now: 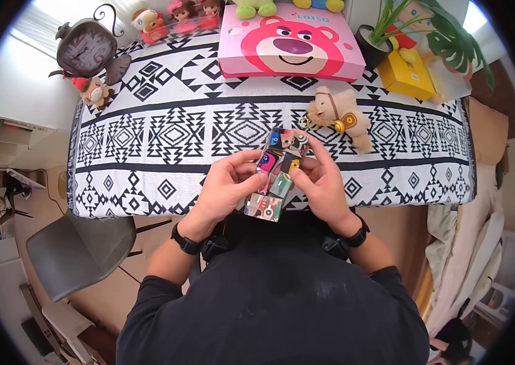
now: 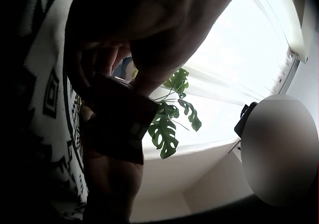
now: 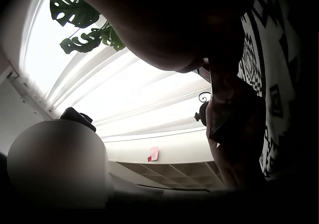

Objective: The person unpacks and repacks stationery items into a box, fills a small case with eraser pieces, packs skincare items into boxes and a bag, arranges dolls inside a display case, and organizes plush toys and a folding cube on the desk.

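A long, narrow, colourfully printed packet [image 1: 273, 185] is held over the front edge of the patterned cloth, tilted slightly, in the head view. My left hand [image 1: 224, 188] grips its left side, thumb on the printed face. On the other side my right hand [image 1: 324, 185] holds it, thumb on the face and fingers behind. In the left wrist view the packet [image 2: 122, 119] is a dark shape between the hands. The right wrist view shows the packet [image 3: 224, 104] in deep shadow. Fingertips behind it are hidden.
A plush keychain [image 1: 342, 115] lies beyond my right hand. Behind stand a pink bear box [image 1: 294, 67], a yellow box [image 1: 406, 76], a potted plant [image 1: 374, 45], a clock [image 1: 87, 48] and small figures. A grey chair [image 1: 81, 249] is at the left.
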`<action>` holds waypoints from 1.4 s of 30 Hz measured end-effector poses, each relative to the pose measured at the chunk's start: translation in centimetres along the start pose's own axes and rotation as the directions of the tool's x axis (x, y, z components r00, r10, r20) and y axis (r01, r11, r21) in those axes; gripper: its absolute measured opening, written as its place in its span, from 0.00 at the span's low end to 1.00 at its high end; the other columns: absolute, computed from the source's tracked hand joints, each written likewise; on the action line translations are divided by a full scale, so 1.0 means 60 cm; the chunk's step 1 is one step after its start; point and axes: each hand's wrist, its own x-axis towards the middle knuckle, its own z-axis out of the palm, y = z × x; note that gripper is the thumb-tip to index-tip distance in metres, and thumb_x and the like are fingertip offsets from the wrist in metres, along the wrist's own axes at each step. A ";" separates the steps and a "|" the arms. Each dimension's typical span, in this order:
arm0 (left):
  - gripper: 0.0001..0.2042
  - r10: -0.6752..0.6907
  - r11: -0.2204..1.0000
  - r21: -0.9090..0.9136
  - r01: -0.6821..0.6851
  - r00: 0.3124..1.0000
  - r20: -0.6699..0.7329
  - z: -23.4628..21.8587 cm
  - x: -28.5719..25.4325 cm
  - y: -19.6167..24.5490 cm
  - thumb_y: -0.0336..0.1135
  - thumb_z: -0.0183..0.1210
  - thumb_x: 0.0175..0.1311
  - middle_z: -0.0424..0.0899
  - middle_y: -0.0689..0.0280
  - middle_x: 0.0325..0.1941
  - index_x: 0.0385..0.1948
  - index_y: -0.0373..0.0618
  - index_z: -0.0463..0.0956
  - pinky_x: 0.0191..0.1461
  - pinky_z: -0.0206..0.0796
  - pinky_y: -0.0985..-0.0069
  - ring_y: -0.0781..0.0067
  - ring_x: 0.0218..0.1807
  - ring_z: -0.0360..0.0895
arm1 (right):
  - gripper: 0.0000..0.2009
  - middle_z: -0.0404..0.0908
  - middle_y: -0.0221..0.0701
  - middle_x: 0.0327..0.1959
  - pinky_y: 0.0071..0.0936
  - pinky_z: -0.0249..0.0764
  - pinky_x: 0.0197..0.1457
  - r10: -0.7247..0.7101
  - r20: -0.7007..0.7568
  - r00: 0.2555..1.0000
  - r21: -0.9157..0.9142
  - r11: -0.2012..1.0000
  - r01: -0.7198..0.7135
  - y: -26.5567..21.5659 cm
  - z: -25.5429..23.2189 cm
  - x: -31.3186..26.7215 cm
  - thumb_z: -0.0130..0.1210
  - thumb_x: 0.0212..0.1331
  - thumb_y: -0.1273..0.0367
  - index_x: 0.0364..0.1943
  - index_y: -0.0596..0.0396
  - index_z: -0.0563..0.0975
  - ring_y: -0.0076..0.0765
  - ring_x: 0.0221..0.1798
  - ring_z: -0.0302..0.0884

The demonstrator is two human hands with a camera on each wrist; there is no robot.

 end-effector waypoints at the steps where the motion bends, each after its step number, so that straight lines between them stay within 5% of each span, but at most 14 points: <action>1: 0.25 -0.023 0.999 -0.024 0.023 1.000 0.006 -0.002 0.000 0.002 0.26 0.67 0.84 0.97 0.57 0.55 0.77 0.28 0.74 0.64 0.85 0.73 0.73 0.55 0.93 | 0.37 0.90 0.42 0.65 0.33 0.85 0.67 0.045 0.022 0.999 0.005 0.999 -0.045 0.000 -0.002 -0.002 0.56 0.81 0.80 0.90 0.57 0.57 0.30 0.64 0.90; 3: 0.28 -0.047 0.998 -0.047 0.048 0.999 0.012 -0.001 0.001 0.007 0.25 0.66 0.84 0.96 0.54 0.58 0.80 0.28 0.70 0.66 0.85 0.71 0.71 0.57 0.94 | 0.38 0.90 0.42 0.66 0.33 0.85 0.68 0.089 0.044 0.995 0.009 0.996 -0.089 0.001 0.000 -0.003 0.56 0.82 0.80 0.92 0.57 0.56 0.30 0.64 0.89; 9: 0.26 -0.012 0.998 -0.068 0.009 0.999 -0.053 -0.001 0.012 0.022 0.21 0.65 0.81 0.95 0.60 0.57 0.78 0.31 0.74 0.71 0.82 0.70 0.74 0.60 0.91 | 0.37 0.91 0.38 0.63 0.29 0.85 0.63 -0.082 -0.041 0.996 -0.110 0.991 0.077 0.018 0.001 0.010 0.61 0.81 0.79 0.90 0.58 0.60 0.25 0.59 0.88; 14: 0.23 0.023 0.993 -0.119 -0.021 1.000 0.013 -0.028 0.019 0.034 0.22 0.71 0.76 0.94 0.63 0.59 0.71 0.33 0.82 0.72 0.79 0.71 0.75 0.62 0.90 | 0.25 0.90 0.30 0.55 0.25 0.83 0.56 -0.063 -0.029 0.998 -0.147 0.987 0.058 0.015 -0.028 0.015 0.71 0.76 0.76 0.74 0.64 0.79 0.20 0.53 0.86; 23: 0.25 0.070 0.995 0.067 -0.069 0.997 -0.014 -0.036 0.013 0.025 0.24 0.82 0.69 0.95 0.61 0.59 0.64 0.35 0.81 0.66 0.84 0.72 0.75 0.57 0.92 | 0.25 0.92 0.32 0.55 0.22 0.83 0.51 0.030 -0.142 0.989 -0.073 0.997 -0.041 0.002 -0.017 0.015 0.72 0.77 0.75 0.73 0.65 0.78 0.20 0.48 0.88; 28: 0.20 0.036 0.998 0.051 -0.029 0.990 -0.135 -0.031 0.018 0.025 0.23 0.78 0.73 0.95 0.60 0.57 0.62 0.33 0.80 0.65 0.87 0.73 0.74 0.56 0.94 | 0.26 0.87 0.26 0.46 0.20 0.81 0.42 0.089 -0.056 0.994 0.003 0.996 -0.089 0.021 -0.030 0.019 0.71 0.78 0.74 0.76 0.63 0.76 0.18 0.45 0.87; 32: 0.19 0.060 0.998 0.021 -0.058 0.993 -0.104 -0.028 0.017 0.019 0.23 0.73 0.78 0.94 0.60 0.57 0.65 0.32 0.80 0.65 0.86 0.73 0.75 0.57 0.93 | 0.25 0.79 0.22 0.43 0.17 0.79 0.37 0.112 -0.039 0.993 0.009 0.994 -0.112 0.020 -0.037 0.020 0.70 0.80 0.73 0.76 0.62 0.76 0.15 0.43 0.86; 42: 0.21 0.020 0.997 -0.074 -0.026 0.997 -0.076 -0.033 0.013 0.026 0.30 0.64 0.87 0.90 0.59 0.65 0.76 0.34 0.76 0.69 0.84 0.70 0.73 0.63 0.90 | 0.26 0.84 0.31 0.55 0.23 0.84 0.46 0.069 -0.031 0.997 0.071 0.995 -0.067 0.023 -0.034 0.026 0.70 0.79 0.75 0.77 0.63 0.78 0.23 0.48 0.89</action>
